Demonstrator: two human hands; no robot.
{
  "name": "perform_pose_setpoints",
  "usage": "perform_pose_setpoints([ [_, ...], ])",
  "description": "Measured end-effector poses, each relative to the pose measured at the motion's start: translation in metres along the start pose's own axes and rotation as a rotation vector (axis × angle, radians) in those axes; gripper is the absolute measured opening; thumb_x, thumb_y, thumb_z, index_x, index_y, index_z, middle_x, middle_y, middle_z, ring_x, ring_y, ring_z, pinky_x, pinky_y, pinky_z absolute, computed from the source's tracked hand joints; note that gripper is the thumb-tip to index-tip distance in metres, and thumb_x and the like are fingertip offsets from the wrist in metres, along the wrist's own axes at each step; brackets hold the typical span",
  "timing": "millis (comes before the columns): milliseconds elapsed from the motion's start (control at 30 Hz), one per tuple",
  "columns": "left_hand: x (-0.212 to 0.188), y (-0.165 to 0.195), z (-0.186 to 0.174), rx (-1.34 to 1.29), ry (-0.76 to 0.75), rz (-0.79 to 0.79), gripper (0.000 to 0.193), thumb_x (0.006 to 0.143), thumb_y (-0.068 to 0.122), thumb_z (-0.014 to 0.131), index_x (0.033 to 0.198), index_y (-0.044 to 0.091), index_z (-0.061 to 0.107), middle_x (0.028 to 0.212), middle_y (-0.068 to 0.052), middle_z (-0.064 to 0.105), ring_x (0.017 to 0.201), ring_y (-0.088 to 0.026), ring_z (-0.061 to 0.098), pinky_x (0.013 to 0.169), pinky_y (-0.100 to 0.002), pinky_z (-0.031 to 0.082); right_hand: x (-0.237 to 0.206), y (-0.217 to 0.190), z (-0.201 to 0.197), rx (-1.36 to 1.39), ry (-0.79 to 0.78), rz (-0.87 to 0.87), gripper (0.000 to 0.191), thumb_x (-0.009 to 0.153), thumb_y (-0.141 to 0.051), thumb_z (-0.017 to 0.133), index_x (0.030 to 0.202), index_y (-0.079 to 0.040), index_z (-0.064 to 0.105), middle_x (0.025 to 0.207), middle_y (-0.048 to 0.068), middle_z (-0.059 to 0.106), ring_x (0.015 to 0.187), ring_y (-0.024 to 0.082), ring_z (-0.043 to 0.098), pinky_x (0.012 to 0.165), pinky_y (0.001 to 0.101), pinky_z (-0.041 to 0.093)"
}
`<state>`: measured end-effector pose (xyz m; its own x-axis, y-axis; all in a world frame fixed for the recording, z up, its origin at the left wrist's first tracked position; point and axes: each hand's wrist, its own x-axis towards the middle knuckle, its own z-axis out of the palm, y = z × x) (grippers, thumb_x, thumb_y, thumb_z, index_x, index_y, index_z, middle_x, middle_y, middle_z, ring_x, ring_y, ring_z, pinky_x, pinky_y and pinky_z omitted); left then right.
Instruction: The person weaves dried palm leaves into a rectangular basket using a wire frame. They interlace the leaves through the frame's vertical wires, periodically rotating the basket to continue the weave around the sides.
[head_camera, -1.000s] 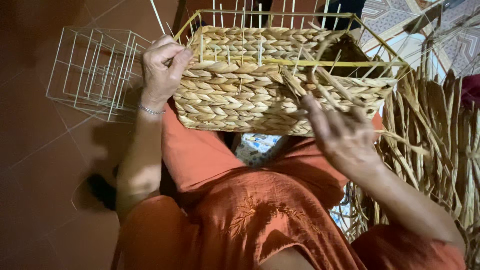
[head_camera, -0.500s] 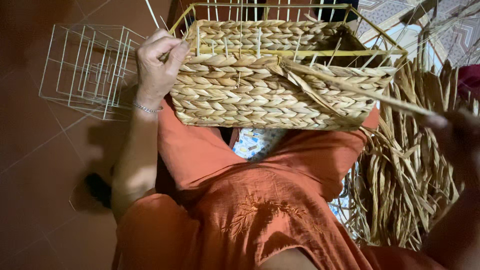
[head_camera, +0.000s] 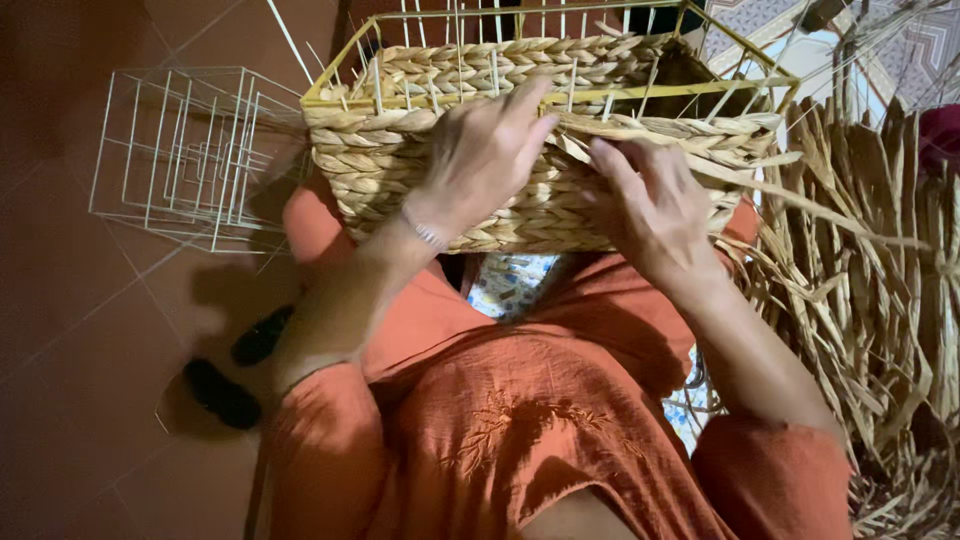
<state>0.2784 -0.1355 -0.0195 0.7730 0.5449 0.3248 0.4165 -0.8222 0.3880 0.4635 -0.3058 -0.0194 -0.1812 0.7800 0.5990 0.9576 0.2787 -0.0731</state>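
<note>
A half-woven basket (head_camera: 540, 130) rests on the person's lap, across the orange-clad knees. It is a rectangular box of braided straw built round a yellow wire frame (head_camera: 700, 88), and its long axis runs left to right across the scene, with the open mouth tipped up and toward the far side. The near wall faces the camera, its plaited rows lying level along that same axis. Thin white upright wires stand above the top row along the rim.

The left hand (head_camera: 480, 160) lies flat on the near wall at its middle, fingers stretched together up to the rim, palm pressed on the weave. The right hand (head_camera: 650, 205) sits just beside it to the right, fingers curled onto the top braid; it seems to pinch a loose straw strand (head_camera: 820, 205) that trails off to the right, though the grip itself is hidden behind the knuckles, so I cannot tell for sure.

To the left, on the reddish tile floor (head_camera: 70, 350), stands an empty white wire frame (head_camera: 180, 150), near the basket's left end. On the right lies a heap of dried straw (head_camera: 880, 300), close against the person's right arm. Two dark sandals (head_camera: 235, 370) sit on the floor near the left elbow.
</note>
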Motion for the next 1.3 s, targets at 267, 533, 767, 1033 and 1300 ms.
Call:
perform_pose_setpoints([
  [267, 0.024, -0.006, 0.017, -0.228, 0.247, 0.224, 0.01, 0.097, 0.007, 0.074, 0.104, 0.001, 0.07, 0.09, -0.011, 0.071, 0.074, -0.018, 0.07, 0.06, -0.026, 0.059, 0.023, -0.008, 0.002, 0.049, 0.065, 0.031, 0.051, 0.085, 0.011, 0.074, 0.135, 0.001, 0.069, 0.105, 0.015, 0.064, 0.088, 0.025, 0.063, 0.07, 0.0351, 0.055],
  [533, 0.002, -0.012, -0.009, -0.503, -0.071, 0.215, 0.037, 0.093, -0.006, 0.066, 0.129, -0.009, 0.063, 0.131, -0.023, 0.058, 0.081, -0.022, 0.066, 0.068, -0.029, 0.061, 0.045, -0.008, -0.01, -0.105, 0.135, -0.063, 0.009, 0.101, -0.001, 0.076, 0.109, -0.004, 0.075, 0.092, 0.009, 0.065, 0.077, 0.018, 0.056, 0.057, 0.0301, 0.045],
  [767, 0.003, 0.008, 0.001, -0.193, 0.071, 0.289, 0.028, 0.091, 0.005, 0.075, 0.114, -0.001, 0.062, 0.119, -0.013, 0.06, 0.11, -0.027, 0.063, 0.095, -0.04, 0.058, 0.063, 0.019, -0.003, 0.275, 0.077, 0.064, 0.01, 0.106, 0.005, 0.069, 0.098, -0.001, 0.068, 0.087, 0.01, 0.068, 0.073, 0.014, 0.061, 0.056, 0.0267, 0.046],
  [1033, 0.005, 0.006, 0.023, -0.143, 0.305, 0.359, 0.01, 0.104, -0.002, 0.071, 0.104, -0.001, 0.061, 0.118, -0.018, 0.065, 0.086, -0.018, 0.069, 0.066, -0.022, 0.063, 0.044, 0.033, -0.001, 0.337, 0.059, 0.242, 0.015, 0.106, -0.008, 0.08, 0.096, 0.0, 0.072, 0.083, 0.009, 0.067, 0.067, 0.013, 0.062, 0.054, 0.0274, 0.047],
  [1300, 0.002, 0.008, 0.015, -0.031, 0.354, 0.441, 0.014, 0.1, -0.008, 0.061, 0.104, 0.001, 0.051, 0.117, -0.017, 0.064, 0.103, -0.027, 0.072, 0.087, -0.031, 0.066, 0.043, 0.03, 0.012, 0.023, 0.188, 0.1, 0.023, 0.1, -0.008, 0.087, 0.096, -0.007, 0.065, 0.083, 0.005, 0.061, 0.07, 0.017, 0.057, 0.057, 0.0327, 0.047],
])
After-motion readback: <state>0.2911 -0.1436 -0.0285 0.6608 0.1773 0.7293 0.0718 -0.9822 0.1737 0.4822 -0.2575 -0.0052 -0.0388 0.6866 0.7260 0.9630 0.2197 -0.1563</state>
